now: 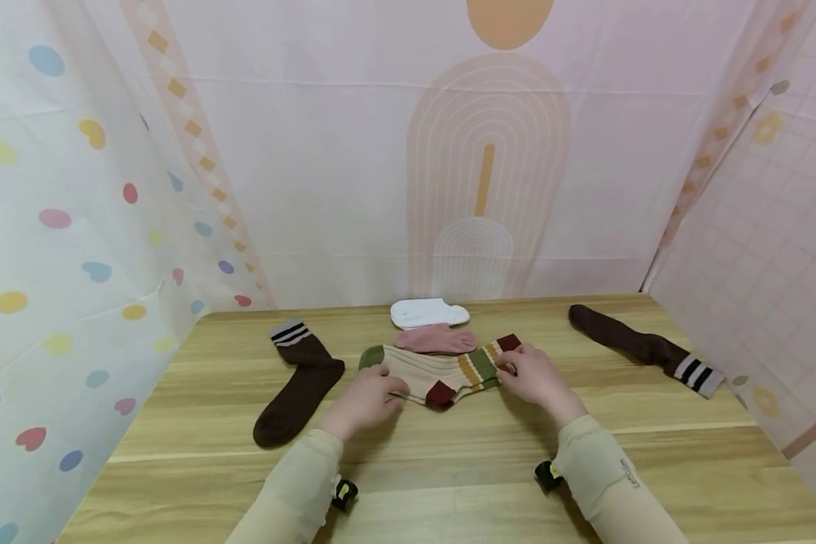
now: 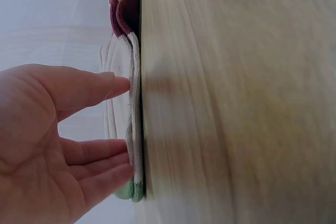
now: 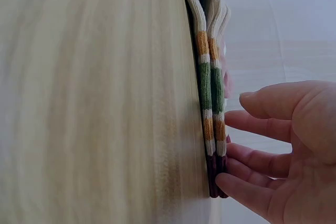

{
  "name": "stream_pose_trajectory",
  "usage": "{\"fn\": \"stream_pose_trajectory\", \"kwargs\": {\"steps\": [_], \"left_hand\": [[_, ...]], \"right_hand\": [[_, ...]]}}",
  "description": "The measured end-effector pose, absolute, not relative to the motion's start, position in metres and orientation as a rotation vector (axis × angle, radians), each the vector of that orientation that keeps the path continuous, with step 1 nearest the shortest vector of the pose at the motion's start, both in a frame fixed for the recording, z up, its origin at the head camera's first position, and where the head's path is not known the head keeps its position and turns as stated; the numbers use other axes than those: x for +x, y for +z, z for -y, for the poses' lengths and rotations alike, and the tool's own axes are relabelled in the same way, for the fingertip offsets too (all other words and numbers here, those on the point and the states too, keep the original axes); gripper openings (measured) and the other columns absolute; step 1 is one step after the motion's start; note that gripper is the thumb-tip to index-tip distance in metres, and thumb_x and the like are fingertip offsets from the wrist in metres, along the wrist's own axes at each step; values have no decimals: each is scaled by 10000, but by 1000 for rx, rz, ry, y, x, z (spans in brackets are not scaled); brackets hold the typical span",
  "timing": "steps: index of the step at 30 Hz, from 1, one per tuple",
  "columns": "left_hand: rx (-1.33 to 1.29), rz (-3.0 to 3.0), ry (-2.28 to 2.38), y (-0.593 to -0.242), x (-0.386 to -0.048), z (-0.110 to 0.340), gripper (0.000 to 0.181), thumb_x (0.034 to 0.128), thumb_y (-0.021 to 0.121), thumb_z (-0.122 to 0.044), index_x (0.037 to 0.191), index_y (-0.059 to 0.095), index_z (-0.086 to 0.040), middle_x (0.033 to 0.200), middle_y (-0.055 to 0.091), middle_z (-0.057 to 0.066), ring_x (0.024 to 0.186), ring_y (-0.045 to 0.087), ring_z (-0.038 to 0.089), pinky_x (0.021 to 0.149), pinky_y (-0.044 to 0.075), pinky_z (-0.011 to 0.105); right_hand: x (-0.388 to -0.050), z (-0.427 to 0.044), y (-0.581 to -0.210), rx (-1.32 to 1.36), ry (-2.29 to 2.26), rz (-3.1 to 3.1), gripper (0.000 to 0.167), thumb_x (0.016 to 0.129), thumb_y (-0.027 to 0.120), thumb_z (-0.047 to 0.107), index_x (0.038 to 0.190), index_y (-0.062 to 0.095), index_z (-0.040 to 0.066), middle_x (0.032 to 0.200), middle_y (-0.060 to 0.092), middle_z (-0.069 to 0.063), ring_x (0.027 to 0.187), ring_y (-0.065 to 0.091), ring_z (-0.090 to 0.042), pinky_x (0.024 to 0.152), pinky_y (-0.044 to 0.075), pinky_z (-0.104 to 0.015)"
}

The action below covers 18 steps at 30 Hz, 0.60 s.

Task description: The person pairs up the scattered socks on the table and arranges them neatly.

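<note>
At the near side of the light wood-grain table, the left hand rests its fingertips on the edge of a ribbed cream knit sock pair, thumb spread well apart from the fingers. The right hand, fingers extended and loosely parted, touches the pair's maroon-and-striped cuff end. The pair lies flat, one sock upon the other, green toes leftward. A dark brown sock with striped grey cuff lies bent to its left; a second dark brown sock lies well apart, right. Beyond the pair lie pink fabric socks, then white low-cut socks, before a patterned pale curtain.
</note>
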<state>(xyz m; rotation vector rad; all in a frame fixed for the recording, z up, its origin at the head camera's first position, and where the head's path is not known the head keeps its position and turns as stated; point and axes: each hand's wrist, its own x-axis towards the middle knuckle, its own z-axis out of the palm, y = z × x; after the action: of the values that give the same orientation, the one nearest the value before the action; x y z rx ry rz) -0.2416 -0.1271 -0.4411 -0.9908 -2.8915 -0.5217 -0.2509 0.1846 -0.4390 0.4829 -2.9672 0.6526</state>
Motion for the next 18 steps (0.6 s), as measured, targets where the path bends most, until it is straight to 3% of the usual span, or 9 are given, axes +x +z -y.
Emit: {"fn": "stream_pose_trajectory", "kwargs": {"steps": [13,18], "left_hand": [[-915,2946,-518,-439,-243,127,168,871,745,-119,1039,735,-105,995,625,103,902,589,308,800,495,479],[-909,2956,-540,-439,-245,130,164,880,732,-114,1042,733,-90,1092,645,160,1044,592,390,910,471,532]], "right_hand": [[-258,-190,-438,490,752,2975,212,946,654,149,1097,704,9,1116,607,-215,1053,565,-413,921,455,-545],[-259,-192,-439,532,773,2948,208,944,660,151,1085,706,5,1118,615,-219,1058,570,-423,925,455,-552]]}}
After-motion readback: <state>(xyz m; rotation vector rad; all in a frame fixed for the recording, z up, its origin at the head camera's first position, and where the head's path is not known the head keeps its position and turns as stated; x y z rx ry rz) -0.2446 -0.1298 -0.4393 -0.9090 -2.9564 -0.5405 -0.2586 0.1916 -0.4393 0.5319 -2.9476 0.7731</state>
